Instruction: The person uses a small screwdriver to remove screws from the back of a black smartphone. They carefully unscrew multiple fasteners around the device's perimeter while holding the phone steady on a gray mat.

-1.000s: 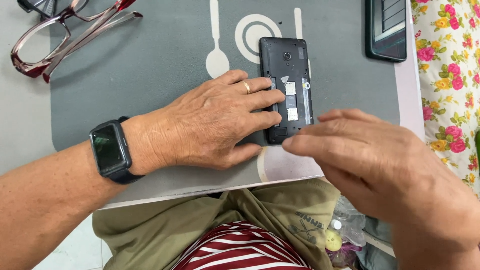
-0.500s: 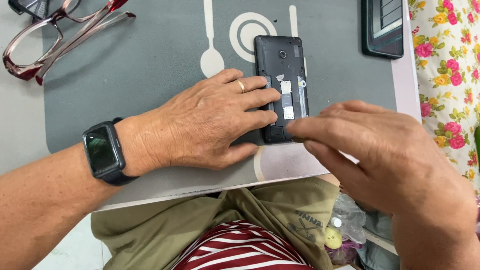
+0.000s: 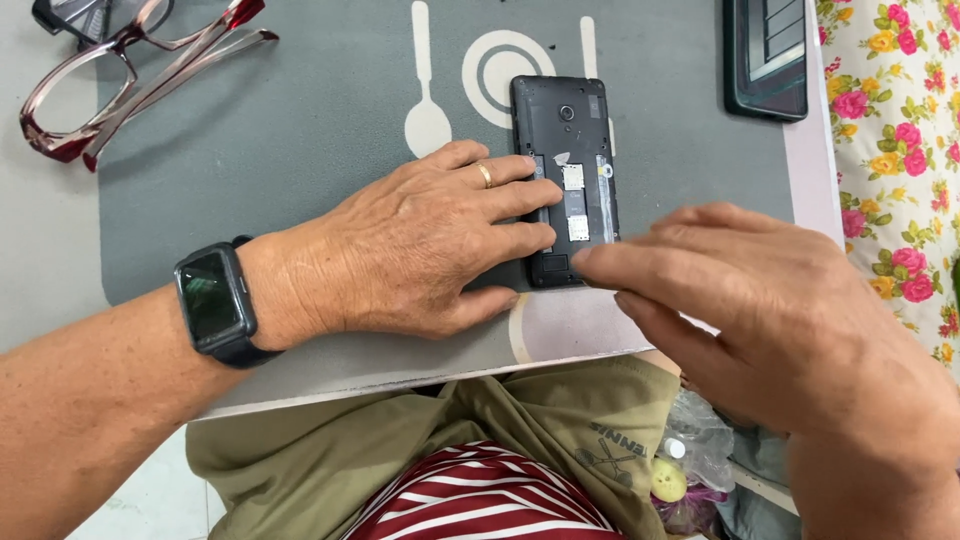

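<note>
1. My left hand (image 3: 420,240) lies flat on the grey placemat (image 3: 250,170), fingertips pressing the left edge of the opened black phone (image 3: 565,180).
2. My right hand (image 3: 780,320) hovers at the phone's near end, fingertips just touching it.
3. Red-framed glasses (image 3: 120,80) lie far left; a dark phone-like device (image 3: 765,55) far right.

A home dining table: cutlery-print placemat (image 3: 300,150), floral tablecloth (image 3: 895,120).

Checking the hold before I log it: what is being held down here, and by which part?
The left hand pins the black opened phone flat by its left edge; the right hand grips nothing visible.
</note>
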